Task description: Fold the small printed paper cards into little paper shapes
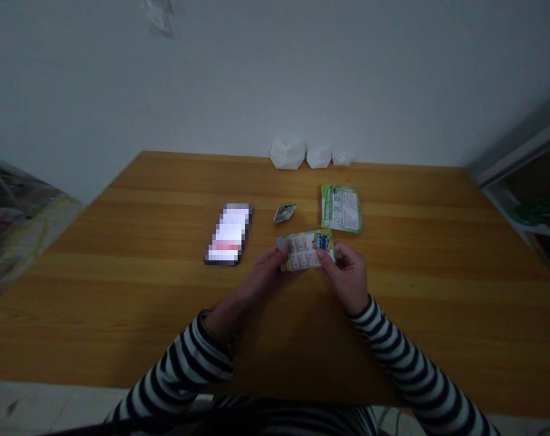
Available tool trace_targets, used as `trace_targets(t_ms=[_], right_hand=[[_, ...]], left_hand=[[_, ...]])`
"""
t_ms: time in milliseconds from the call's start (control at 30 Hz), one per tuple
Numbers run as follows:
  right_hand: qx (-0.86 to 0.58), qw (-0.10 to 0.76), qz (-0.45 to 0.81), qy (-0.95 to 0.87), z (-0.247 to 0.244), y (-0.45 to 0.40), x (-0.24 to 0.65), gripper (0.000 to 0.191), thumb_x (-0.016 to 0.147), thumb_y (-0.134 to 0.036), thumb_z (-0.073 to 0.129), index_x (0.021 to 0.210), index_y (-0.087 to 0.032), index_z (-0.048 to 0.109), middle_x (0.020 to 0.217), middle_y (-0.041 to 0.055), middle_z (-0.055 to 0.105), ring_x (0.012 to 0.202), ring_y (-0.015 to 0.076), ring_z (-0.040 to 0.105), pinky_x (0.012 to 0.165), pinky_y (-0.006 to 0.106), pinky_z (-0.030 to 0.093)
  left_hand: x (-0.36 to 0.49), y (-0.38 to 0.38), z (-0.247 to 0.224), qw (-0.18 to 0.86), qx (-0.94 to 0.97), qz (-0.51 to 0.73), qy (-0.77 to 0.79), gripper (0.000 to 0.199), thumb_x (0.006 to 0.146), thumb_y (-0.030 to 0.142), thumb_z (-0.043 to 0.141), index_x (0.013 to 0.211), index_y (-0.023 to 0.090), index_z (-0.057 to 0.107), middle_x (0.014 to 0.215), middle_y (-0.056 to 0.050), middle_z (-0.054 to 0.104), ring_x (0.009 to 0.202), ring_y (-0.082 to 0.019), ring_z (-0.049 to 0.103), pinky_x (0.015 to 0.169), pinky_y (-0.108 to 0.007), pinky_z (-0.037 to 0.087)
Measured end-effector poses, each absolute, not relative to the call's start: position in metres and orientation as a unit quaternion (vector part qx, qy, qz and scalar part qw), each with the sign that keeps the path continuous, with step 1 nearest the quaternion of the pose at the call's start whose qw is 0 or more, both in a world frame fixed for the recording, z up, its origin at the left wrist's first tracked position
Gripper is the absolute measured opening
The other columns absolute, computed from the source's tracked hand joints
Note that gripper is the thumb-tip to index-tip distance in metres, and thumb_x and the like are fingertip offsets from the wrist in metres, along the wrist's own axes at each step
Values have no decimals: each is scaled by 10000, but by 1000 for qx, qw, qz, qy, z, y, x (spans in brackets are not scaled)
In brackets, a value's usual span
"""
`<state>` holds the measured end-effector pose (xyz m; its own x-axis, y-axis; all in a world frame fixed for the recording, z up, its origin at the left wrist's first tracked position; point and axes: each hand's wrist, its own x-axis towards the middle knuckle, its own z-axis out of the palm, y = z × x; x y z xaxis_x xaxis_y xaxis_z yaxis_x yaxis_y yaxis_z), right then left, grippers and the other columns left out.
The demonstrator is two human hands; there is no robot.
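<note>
Printed green-and-orange card [306, 251] sat near the middle of the worktop [97, 327]; my left hand [266, 272] and right hand [347, 272] pinched its two ends firmly, seemingly to keep it flat, just beside a similar green packet [341, 209].

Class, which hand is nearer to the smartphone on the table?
Left. The left hand sits just right of the smartphone, closer to the camera, not touching it; the right hand lies farther right, past the printed packet both hold.
</note>
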<state>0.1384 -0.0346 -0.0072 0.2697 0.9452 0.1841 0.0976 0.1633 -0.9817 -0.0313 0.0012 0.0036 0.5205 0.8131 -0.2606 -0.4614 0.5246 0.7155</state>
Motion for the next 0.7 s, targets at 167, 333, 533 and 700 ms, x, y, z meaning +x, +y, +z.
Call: trace_targets(t_ms=[167, 333, 533, 700], right_hand=[[-528, 629, 395, -413, 4, -32, 143, 298, 820, -430, 689, 1015, -239, 569, 672, -25, 643, 635, 166, 623, 586, 275, 498], [-525, 613, 431, -402, 4, -31, 148, 225, 776, -425, 732, 816, -206, 696, 745, 30, 742, 671, 179, 670, 634, 306, 537], [-526, 612, 443, -392, 3, -31, 148, 198, 755, -404, 755, 807, -213, 738, 751, 33, 767, 650, 182, 689, 624, 320, 560], [-498, 600, 494, -383, -1, -30, 146, 231, 747, -403, 770, 844, -200, 719, 746, 23, 759, 650, 157, 692, 635, 284, 565]], left_hand=[[-36, 3, 3, 808, 344, 371, 302, 359, 870, 425, 669, 1052, 117, 708, 1074, -139, 728, 1113, -271, 647, 978, -375, 504], [-37, 2, 7, 807, 353, 367, 299, 352, 845, 428, 698, 1030, 130, 719, 1054, -126, 736, 1112, -273, 648, 978, -372, 500], [-40, 1, 7, 814, 341, 355, 307, 354, 852, 424, 691, 1049, 131, 716, 1051, -130, 737, 1105, -280, 654, 965, -383, 514], [-34, 3, 6, 791, 344, 392, 321, 349, 816, 417, 731, 1000, 121, 726, 996, -120, 747, 1067, -272, 670, 956, -369, 521]])
